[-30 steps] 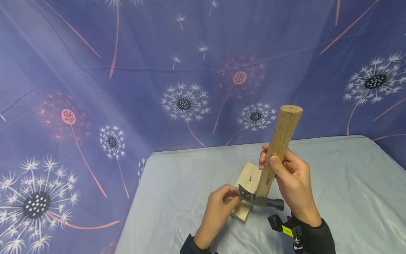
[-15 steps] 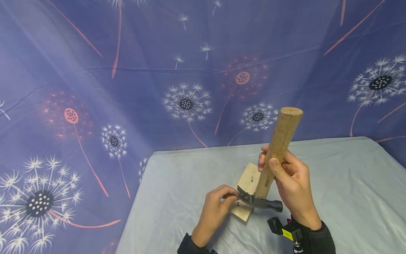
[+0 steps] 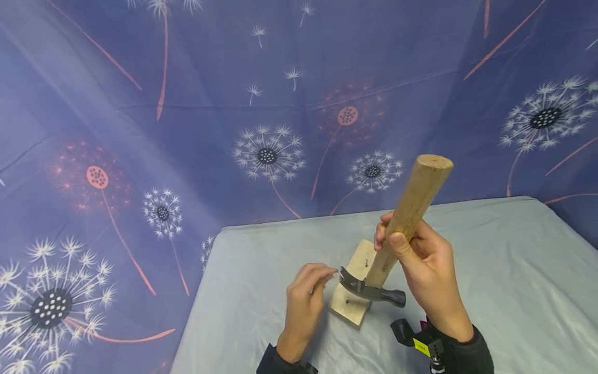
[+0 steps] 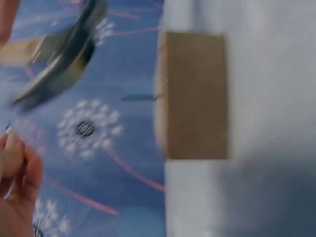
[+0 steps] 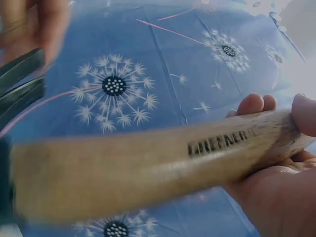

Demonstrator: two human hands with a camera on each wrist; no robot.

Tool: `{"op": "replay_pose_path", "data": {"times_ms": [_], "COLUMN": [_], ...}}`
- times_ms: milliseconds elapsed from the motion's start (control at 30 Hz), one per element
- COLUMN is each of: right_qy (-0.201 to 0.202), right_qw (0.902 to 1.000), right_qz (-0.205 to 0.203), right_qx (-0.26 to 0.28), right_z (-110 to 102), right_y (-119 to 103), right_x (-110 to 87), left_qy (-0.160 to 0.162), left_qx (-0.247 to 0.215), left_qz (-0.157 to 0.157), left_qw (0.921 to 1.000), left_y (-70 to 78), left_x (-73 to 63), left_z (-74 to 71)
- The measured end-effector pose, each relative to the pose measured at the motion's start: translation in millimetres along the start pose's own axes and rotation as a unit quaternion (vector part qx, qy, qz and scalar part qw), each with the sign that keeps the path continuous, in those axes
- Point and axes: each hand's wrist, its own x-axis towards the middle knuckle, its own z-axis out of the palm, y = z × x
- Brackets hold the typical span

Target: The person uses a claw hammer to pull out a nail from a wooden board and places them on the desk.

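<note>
My right hand (image 3: 434,275) grips the wooden handle of a claw hammer (image 3: 413,208), thumb across its front. The black head hangs down, claw to the left, over a small wooden block (image 3: 350,311). Two nails stand in the block: one near its far end (image 3: 366,263), one near its front (image 3: 347,300). My left hand (image 3: 303,304), left of the claw and apart from it, pinches a tiny dark-tipped thing, seemingly a nail (image 4: 8,128). The left wrist view shows the block's end (image 4: 197,96) with a nail sticking out. Lettering marks the handle (image 5: 138,170).
A pale blue cloth (image 3: 261,270) covers the table under the block. Behind it hangs a purple-blue curtain (image 3: 210,119) with a dandelion print. A black wrist camera mount (image 3: 411,335) sits at my right wrist, near the block's right side.
My left hand has drawn away from the hammer's claw, to the left. The hammer has shifted slightly left and tilted a little more, uncovering the nail near the block's front.
</note>
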Motion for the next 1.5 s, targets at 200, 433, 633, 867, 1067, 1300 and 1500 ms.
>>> {"op": "replay_pose_path", "data": {"times_ms": [200, 433, 633, 867, 1067, 1300, 1500], "right_qy": [0.017, 0.023, 0.044, 0.045, 0.03, -0.034, -0.065], "right_qw": [0.9996, 0.9995, 0.9986, 0.9972, 0.9836, 0.9644, 0.9521], "right_qz": [0.024, 0.011, 0.024, 0.044, 0.093, 0.085, 0.133], "right_qx": [-0.002, 0.017, -0.016, -0.04, -0.152, -0.248, -0.267], "right_z": [-8.3, -12.8, -13.4, -11.4, -8.5, -3.2, 6.8], "right_y": [-6.9, -9.9, -10.5, -12.4, -10.7, 7.6, 14.8], "right_x": [-0.6, -1.5, -2.8, -2.8, -3.2, -6.0, -8.5], "left_qy": [0.054, 0.04, 0.04, -0.036, -0.09, -0.153, -0.217], "left_qx": [0.006, 0.0, 0.03, 0.024, 0.074, 0.169, 0.153], "left_qz": [-0.025, -0.043, -0.085, -0.177, -0.246, -0.326, -0.35], "left_qw": [0.9982, 0.9983, 0.9951, 0.9833, 0.9624, 0.9177, 0.8982], "left_y": [-5.8, -10.9, -16.7, -14.8, -10.0, -12.8, -18.0], "left_x": [3.6, 3.1, 0.4, -2.6, -2.2, -12.9, -21.1], "left_z": [-11.9, -15.4, -20.7, -24.2, -23.9, -28.9, -28.0]}}
